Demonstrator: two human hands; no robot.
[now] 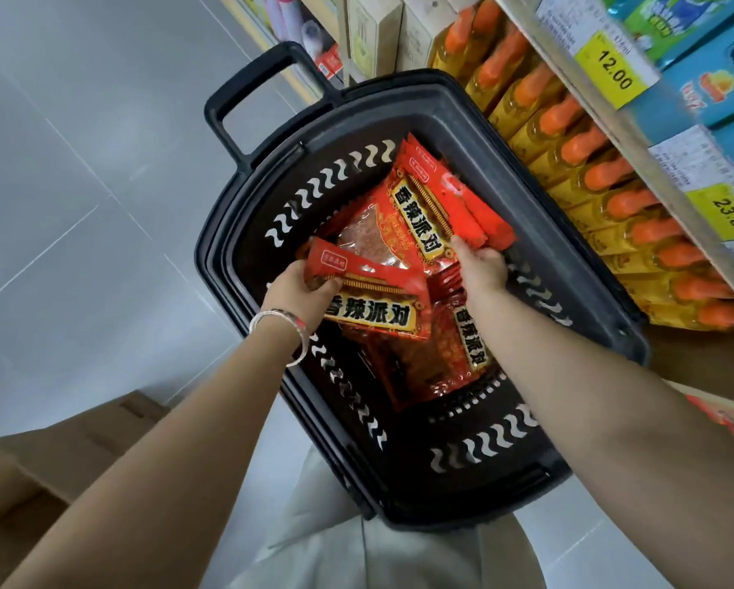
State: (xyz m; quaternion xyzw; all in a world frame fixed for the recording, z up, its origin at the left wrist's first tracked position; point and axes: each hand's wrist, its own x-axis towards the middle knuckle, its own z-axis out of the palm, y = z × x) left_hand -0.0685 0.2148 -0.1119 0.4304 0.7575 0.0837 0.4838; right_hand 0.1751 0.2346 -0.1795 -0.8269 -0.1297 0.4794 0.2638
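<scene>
- Shop aisle; black basket (399,85) under both hands.
- Left hand (301,297) pinches red snack packet (369,295), right hand (482,265) grips second packet (433,201), inside basket.
- Probably light, soft, slippery film: hold sealed edges.

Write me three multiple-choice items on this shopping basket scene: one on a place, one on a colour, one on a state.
1. Where does the row of yellow bottles with orange caps stand, relative to the black plastic shopping basket?
A. Inside it
B. Outside it, to the right
C. On its handle

2. What colour is the foil snack packet that the left hand grips?
A. Blue
B. Red
C. Green

3. What is the right hand doing?
A. Lying flat and open
B. Pulling the basket's handle
C. Gripping the end of other red packets

Answers:
1 B, the bottles line up beyond the basket's right rim.
2 B, its wrapper is red with black lettering on a yellow band.
3 C, its fingers curl round the packets' end above the basket.
</scene>
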